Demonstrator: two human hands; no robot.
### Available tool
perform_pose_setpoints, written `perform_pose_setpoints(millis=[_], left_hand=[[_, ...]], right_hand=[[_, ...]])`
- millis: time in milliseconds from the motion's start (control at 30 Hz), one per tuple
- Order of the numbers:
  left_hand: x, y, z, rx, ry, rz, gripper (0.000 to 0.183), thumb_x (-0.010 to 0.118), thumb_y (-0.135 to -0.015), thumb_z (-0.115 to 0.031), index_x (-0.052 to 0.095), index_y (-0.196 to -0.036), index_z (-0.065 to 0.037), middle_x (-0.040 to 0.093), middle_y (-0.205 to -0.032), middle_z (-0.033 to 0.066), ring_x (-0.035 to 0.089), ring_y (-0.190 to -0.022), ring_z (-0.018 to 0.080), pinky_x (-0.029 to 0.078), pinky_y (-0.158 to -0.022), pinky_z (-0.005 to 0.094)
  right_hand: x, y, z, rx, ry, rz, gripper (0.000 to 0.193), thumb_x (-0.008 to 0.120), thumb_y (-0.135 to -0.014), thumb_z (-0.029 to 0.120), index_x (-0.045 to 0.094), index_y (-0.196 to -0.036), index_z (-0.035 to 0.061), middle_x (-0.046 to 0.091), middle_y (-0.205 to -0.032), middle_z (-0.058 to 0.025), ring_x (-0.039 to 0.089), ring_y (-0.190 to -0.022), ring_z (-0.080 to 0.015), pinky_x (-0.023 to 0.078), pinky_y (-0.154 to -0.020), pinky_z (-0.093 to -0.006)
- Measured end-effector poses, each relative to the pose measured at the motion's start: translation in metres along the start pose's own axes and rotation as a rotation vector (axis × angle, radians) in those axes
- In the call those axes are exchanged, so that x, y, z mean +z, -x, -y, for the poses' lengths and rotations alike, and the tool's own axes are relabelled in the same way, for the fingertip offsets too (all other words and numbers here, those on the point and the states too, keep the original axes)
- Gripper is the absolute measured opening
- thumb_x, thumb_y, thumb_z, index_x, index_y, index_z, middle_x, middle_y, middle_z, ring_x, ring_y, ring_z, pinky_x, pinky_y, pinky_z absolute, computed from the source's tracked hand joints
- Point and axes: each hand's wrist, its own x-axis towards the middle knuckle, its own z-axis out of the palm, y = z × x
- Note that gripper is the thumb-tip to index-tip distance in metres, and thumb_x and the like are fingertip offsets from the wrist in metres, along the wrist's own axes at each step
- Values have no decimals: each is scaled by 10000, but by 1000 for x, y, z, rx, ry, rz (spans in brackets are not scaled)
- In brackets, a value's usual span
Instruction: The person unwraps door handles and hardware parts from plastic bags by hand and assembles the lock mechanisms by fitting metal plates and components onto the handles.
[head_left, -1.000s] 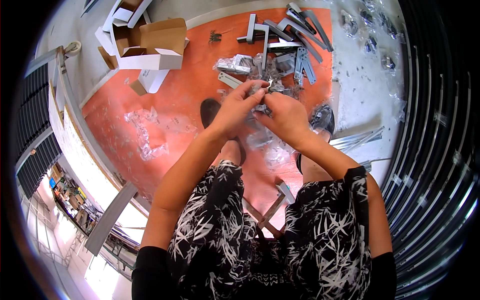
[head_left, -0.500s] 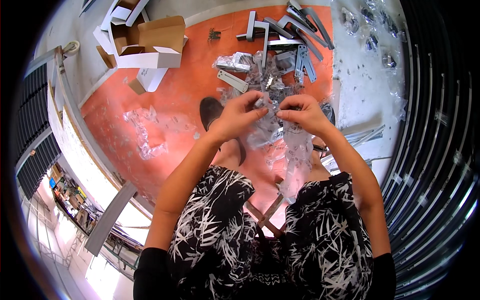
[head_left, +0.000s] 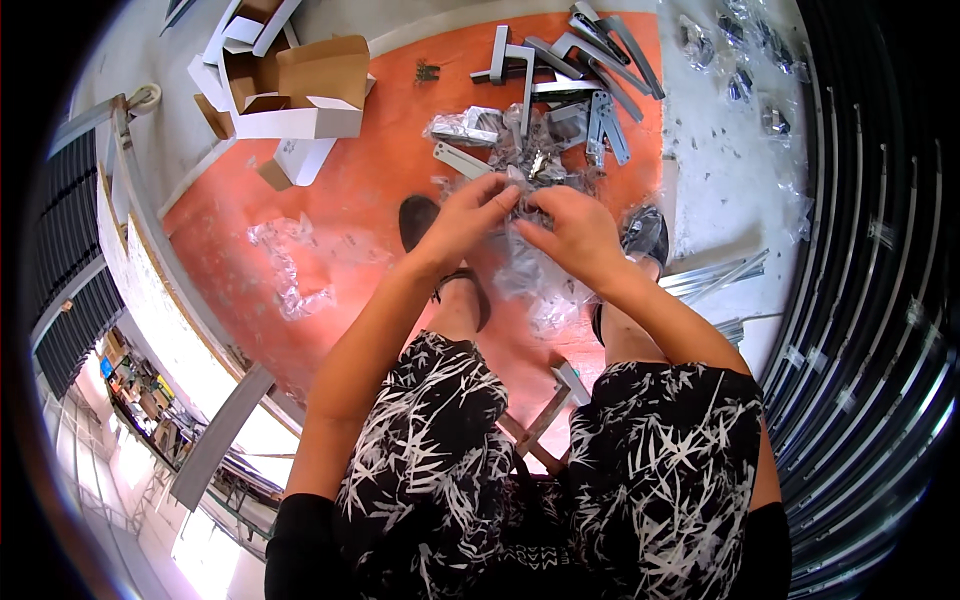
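Observation:
My two hands are close together over the pile of parts and wrapping between my feet. My left hand (head_left: 468, 222) is closed, its thumb and fingertips pinching a bit of clear plastic bag (head_left: 515, 175). Beside it my right hand (head_left: 580, 232) is curled with thumb and forefinger toward the same spot; what lies between them, if anything, I cannot make out. Crumpled clear wrapping (head_left: 530, 275) lies under and behind the hands. Just beyond are a slotted metal plate (head_left: 461, 160), a wrapped silver part (head_left: 470, 126) and grey hinge-like arms (head_left: 606, 130).
Grey lever handles (head_left: 520, 70) are heaped at the far edge of the orange floor sheet (head_left: 330, 210). An opened white cardboard box (head_left: 310, 115) stands far left. Long dark profiles (head_left: 860, 300) line the right side, and bagged parts (head_left: 740, 85) lie on the pale floor.
My right hand has moved left and in toward my left hand. The long plastic bag that hung below it no longer hangs there, and my right foot shows more.

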Motion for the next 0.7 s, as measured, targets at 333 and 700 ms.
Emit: perform_pose_setpoints(millis=[333,700], left_hand=[[-6,2,-7,-77,83,47,255,559,-1022,-274,578,-1198,-91,591,-1042,-31,580,-954,70,500,-857,253],[-13,9,-2,-66,157,148,230,554,-1026,-290,582,-1159,-106,581,-961,-56,556,-873,54,470,-783,234]], right_hand=[[-12,-4,-9,175,-302,103,254,749,-829,252,697,-958,40,666,-887,-118,634,-739,-281,505,-665,-361],[-65,-24,-23,465,-824,562,141,709,-882,173,681,-867,36,590,-750,49,517,-695,-36,398,-603,-208]])
